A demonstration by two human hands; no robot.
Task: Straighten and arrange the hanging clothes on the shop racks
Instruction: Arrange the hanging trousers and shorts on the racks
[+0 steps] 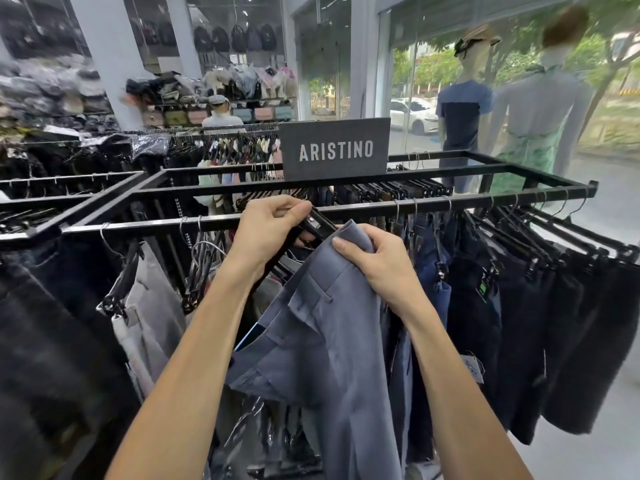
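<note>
Shop floor: grey ARISTINO sign (pixel 335 148) tops black metal rack (pixel 346 211), dark shorts (pixel 571 323) crowding its right; my left hand (pixel 270 230) pinches a black clip hanger (pixel 320 225); my right hand (pixel 374 261) grips slate-blue trousers (pixel 322 341) below the rail.

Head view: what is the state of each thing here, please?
left hand: pinches the hanger.
right hand: grips the blue trousers at the waistband.
hanger: tilted, held before the rail.
blue trousers: held up, partly crumpled.
grey trousers: hang slanted from the rail.
sign: upright.
</note>
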